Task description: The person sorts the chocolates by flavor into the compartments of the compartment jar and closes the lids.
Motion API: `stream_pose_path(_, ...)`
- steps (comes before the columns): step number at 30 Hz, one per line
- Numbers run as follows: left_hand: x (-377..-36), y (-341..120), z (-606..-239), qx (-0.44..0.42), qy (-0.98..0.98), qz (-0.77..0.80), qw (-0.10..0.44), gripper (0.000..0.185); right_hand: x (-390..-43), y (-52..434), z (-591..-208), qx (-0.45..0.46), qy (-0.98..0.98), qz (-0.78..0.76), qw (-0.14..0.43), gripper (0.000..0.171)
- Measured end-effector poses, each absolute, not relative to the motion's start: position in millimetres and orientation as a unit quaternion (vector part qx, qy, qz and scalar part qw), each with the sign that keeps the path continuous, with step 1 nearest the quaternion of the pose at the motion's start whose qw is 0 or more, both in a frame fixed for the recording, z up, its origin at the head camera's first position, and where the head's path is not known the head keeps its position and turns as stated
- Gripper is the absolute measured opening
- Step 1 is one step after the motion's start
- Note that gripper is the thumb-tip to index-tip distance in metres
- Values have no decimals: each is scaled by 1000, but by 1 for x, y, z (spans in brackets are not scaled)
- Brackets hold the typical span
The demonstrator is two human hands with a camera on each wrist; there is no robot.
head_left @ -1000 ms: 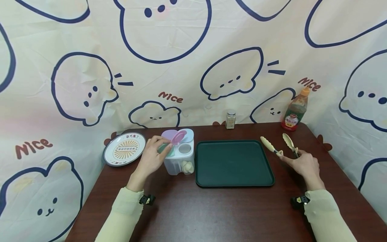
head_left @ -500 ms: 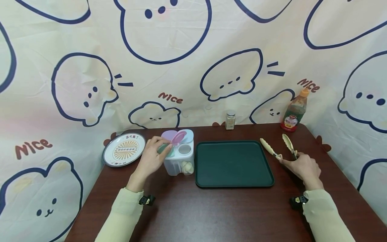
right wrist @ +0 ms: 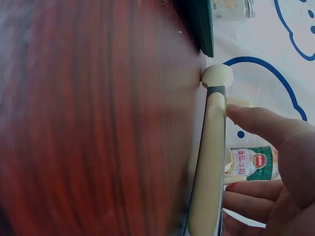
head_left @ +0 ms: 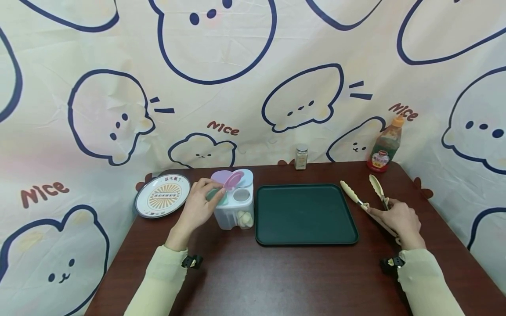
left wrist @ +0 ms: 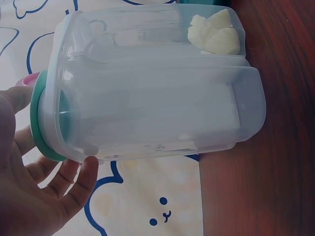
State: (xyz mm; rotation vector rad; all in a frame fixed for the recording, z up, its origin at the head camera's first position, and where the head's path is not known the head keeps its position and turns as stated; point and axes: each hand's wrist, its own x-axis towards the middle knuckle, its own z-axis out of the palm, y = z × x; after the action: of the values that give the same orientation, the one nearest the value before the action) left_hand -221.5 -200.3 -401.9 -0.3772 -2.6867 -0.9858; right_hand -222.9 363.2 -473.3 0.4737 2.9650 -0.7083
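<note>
My left hand [head_left: 196, 202] pinches the raised pink lid [head_left: 234, 180] of a clear storage box [head_left: 226, 217] with several coloured lids. Beside that lid one round opening is uncovered. Pale white chunks [left wrist: 216, 38] lie in one compartment, seen through the wall in the left wrist view. Below the green lid [left wrist: 38, 115], the fingertips lie against the box's upper end. On the right, my right hand [head_left: 400, 218] grips a pair of tongs [head_left: 352, 191] with cream tips, spread apart and pointing away from me. One long handle [right wrist: 209, 162] fills the middle of the right wrist view.
Between the hands lies a dark green tray [head_left: 307, 215] on the brown table [head_left: 292, 281]. A patterned plate [head_left: 163, 196] leans at the left. A small glass jar [head_left: 301, 158] and a sauce bottle [head_left: 385, 147] stand at the back by the printed cloth.
The right hand has shifted slightly on the tongs, and more of a handle shows below the palm. My left hand and the pink lid stay as they were.
</note>
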Motion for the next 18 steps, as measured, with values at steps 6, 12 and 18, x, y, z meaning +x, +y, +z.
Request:
stream_pose_path(6, -221, -201, -402, -128, -922, -342, 126, 43, -222, 363, -469, 141, 959, -244, -9, 98)
stream_pose_path(12, -222, -201, -403, -130, -922, -340, 128, 43, -221, 359, -465, 144, 953, -266, -34, 96)
stream_pose_path(18, -222, -201, -403, -131, -923, -338, 130, 42, -223, 353, -458, 133, 947, -281, -81, 84)
